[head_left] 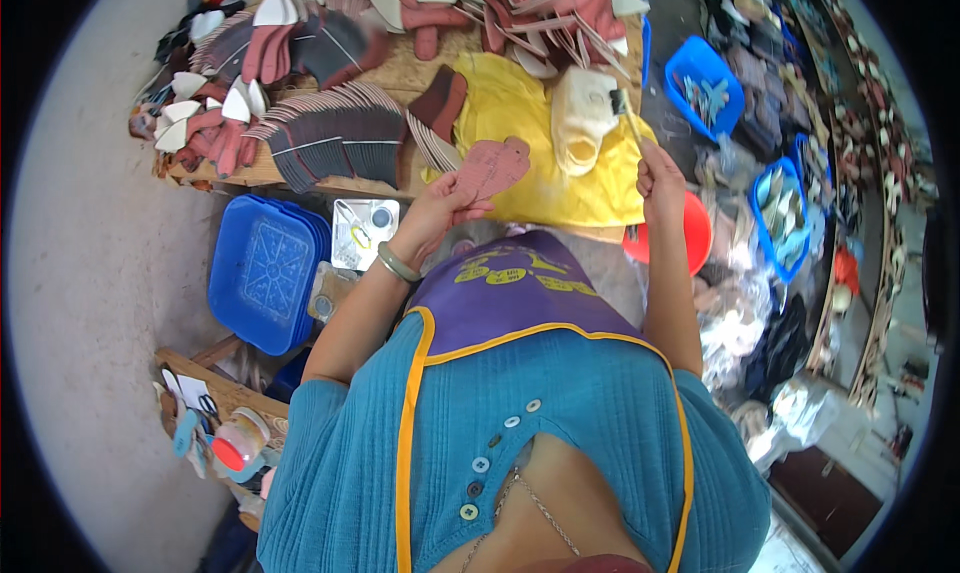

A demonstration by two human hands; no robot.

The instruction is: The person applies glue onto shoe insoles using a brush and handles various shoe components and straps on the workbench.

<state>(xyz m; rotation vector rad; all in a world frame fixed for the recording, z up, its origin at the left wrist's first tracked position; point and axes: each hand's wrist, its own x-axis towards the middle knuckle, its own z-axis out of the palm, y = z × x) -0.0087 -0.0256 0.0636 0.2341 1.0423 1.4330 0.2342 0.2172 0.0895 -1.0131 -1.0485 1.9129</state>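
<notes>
My left hand [452,205] is closed on the near end of a pink, insole-shaped piece [497,163] with faint markings, holding it above a yellow cloth [500,103]. In my right hand [660,180] is the thin handle of a brush [630,118]. Its dark head is up against the far right side of a whitish plastic jug [580,118] with an opening at its near end. The jug rests on the yellow cloth. Beyond my left hand, a small stack of pieces with dark tops [438,101] lies at the cloth's left edge.
A fanned row of dark pieces [340,138] and piles of pink and white pieces [560,13] cover the wooden table [410,48]. Stacked blue baskets [265,268] and a white tray [350,235] are at lower left. A red bucket [697,235] and blue baskets [705,58] stand right.
</notes>
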